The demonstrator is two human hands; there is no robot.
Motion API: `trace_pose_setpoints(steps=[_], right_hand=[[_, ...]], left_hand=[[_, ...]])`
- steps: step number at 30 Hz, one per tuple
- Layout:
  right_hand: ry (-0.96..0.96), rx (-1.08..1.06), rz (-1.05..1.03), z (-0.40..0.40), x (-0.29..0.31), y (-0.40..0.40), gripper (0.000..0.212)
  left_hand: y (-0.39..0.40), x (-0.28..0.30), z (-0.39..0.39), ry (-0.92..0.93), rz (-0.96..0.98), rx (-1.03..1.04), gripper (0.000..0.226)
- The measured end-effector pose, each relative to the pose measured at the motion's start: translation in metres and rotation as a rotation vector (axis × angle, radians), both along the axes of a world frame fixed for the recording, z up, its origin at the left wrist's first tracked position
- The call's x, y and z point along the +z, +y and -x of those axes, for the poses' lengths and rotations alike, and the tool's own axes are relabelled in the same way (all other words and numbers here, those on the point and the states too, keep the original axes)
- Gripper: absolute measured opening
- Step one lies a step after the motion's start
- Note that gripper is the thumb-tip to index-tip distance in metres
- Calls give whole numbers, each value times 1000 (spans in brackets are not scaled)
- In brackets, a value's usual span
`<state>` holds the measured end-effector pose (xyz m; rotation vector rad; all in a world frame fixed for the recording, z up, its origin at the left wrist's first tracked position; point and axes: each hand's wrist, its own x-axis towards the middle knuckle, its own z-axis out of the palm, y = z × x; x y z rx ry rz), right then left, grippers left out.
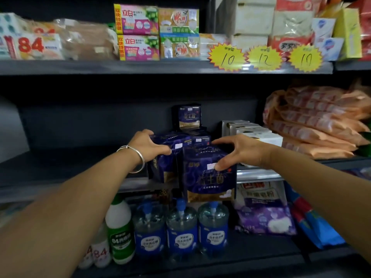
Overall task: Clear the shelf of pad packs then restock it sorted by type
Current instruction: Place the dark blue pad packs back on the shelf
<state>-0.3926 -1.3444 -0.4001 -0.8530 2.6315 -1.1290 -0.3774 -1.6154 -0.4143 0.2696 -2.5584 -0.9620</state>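
Observation:
Several dark blue pad packs with gold print stand bunched at the middle of the dark middle shelf (60,169). My left hand (148,145), a silver bangle on its wrist, grips the left pack (164,163) from its top left corner. My right hand (241,151) grips the front pack (208,177) at its top right edge, thumb on the pack's face. That front pack hangs partly over the shelf's front edge. Another blue pack (188,117) stands upright behind them, with more packs (200,137) lying under it.
White boxes (257,133) and a heap of orange packets (317,121) fill the shelf to the right. Below stand blue-capped bottles (180,231), a green and white bottle (120,231) and a purple bag (265,215). The shelf above holds soap boxes and yellow price tags (228,57).

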Motion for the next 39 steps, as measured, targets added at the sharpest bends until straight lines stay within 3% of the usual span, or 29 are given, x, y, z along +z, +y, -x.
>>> trace_pose_setpoints(steps=[4, 10, 23, 33, 39], right_hand=[[37, -62, 53, 39, 4, 7, 84], [57, -91, 100, 80, 7, 1, 87], [5, -35, 156, 146, -7, -38, 85], [173, -43, -84, 166, -33, -38, 69], [182, -43, -104, 165, -27, -38, 65]], left_hand=[[-9, 7, 30, 54, -45, 29, 80], [-24, 22, 65, 127, -148, 30, 97], [-55, 26, 109, 201, -123, 74, 87], [-49, 21, 126, 205, -149, 55, 85], [-46, 35, 130, 258, -175, 53, 85]])
